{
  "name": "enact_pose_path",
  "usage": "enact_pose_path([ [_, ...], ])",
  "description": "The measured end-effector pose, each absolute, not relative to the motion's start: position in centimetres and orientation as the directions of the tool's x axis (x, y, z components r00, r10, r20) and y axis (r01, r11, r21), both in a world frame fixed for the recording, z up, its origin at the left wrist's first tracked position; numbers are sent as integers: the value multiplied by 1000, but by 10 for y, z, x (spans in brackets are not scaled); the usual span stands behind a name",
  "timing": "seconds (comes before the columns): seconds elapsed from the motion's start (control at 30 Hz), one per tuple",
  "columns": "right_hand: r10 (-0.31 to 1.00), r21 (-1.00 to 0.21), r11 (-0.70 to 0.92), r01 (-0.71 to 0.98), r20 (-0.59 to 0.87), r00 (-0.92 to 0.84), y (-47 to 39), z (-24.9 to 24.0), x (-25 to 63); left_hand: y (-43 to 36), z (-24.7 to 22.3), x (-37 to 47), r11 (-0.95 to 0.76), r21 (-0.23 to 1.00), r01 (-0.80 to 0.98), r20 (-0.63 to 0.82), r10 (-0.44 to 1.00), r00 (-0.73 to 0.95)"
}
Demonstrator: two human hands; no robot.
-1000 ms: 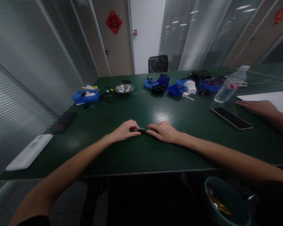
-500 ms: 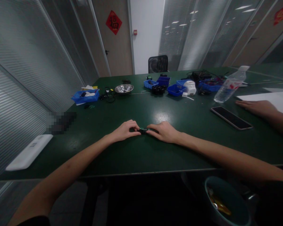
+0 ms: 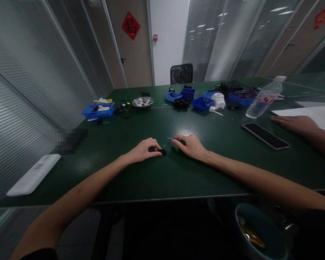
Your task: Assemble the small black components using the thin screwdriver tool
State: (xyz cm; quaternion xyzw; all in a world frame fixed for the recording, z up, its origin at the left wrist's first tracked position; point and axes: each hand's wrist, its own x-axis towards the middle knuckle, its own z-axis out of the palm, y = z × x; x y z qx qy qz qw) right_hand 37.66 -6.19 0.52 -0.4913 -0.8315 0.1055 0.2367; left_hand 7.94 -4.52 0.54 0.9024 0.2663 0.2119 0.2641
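My left hand (image 3: 144,150) rests on the dark green table (image 3: 141,180), its fingers closed on a small black elongated part (image 3: 163,152) whose end sticks out to the right. The part's exact kind is too small to make out. My right hand (image 3: 191,146) grips a dark-handled screwdriver (image 3: 181,141), its thin metal shaft pointing left over the table. Between the two hands, just beyond the black part, lies a tiny green piece (image 3: 164,146).
A phone (image 3: 265,135), a tilted-looking water bottle (image 3: 265,97) and another person's hand (image 3: 295,124) by white paper are at right. Farther back stand a metal bowl (image 3: 142,102) and blue trays (image 3: 202,104). A white flat box (image 3: 34,175) lies left; a bin (image 3: 241,231) sits below.
My right hand has drawn back and up a little from the black part, and the screwdriver's shaft now shows. The green piece now shows apart from the black part. My left hand stays put.
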Motion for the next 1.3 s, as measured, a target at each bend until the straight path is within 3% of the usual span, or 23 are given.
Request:
enact_pose_path([
  [0.2, 876, -350, 476, 807, 266, -401, -60, 3, 376, -46, 8, 78, -725, 584, 365, 241, 584, 775],
  [0.47, 851, -105, 511, 853, 206, -484, -63, 5, 375, -48, 13, 78, -733, 572, 368, 225, 571, 789],
  [1.3, 855, -119, 508, 853, 195, -481, -64, 9, 374, -57, 14, 79, -813, 476, 335, 278, 501, 819],
])
